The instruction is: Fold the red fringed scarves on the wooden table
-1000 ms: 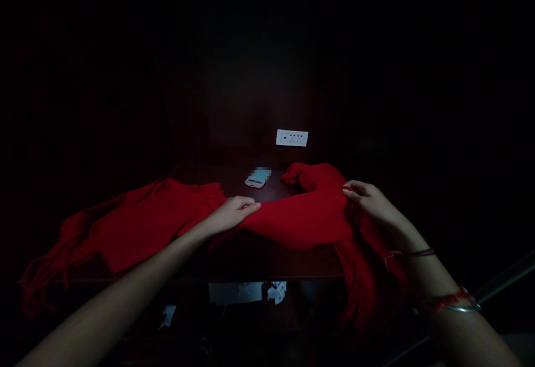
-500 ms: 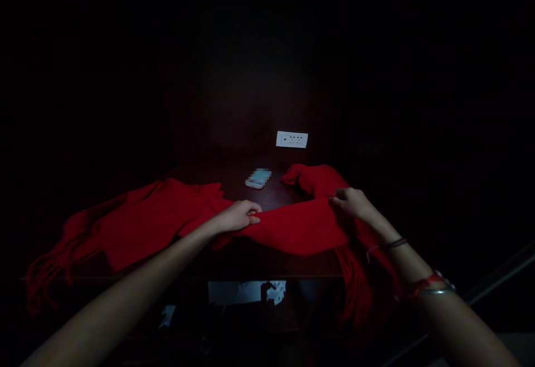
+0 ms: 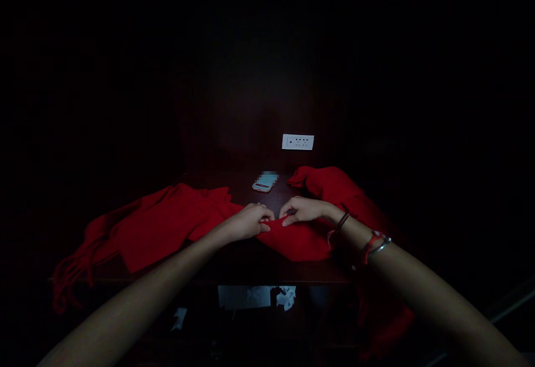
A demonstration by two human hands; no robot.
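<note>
A long red fringed scarf (image 3: 159,225) lies across a dark wooden table (image 3: 251,264) in a very dim room. Its left part spreads flat and its fringe hangs over the left edge. Its right part bunches up at the back right and drops over the front right edge. My left hand (image 3: 249,221) pinches the scarf's upper edge near the table's middle. My right hand (image 3: 301,210) grips the same edge right beside it, fingertips nearly touching. Bracelets sit on my right wrist.
A small light-blue phone-like object (image 3: 264,182) lies at the back of the table. A white socket plate (image 3: 297,141) is on the dark wall behind it. Pale scraps of paper (image 3: 254,297) lie under the table. Everything else is in darkness.
My right hand has slid left along the scarf's edge from the right side until it meets my left hand. The cloth between them has folded into a hanging loop. The view shifted slightly.
</note>
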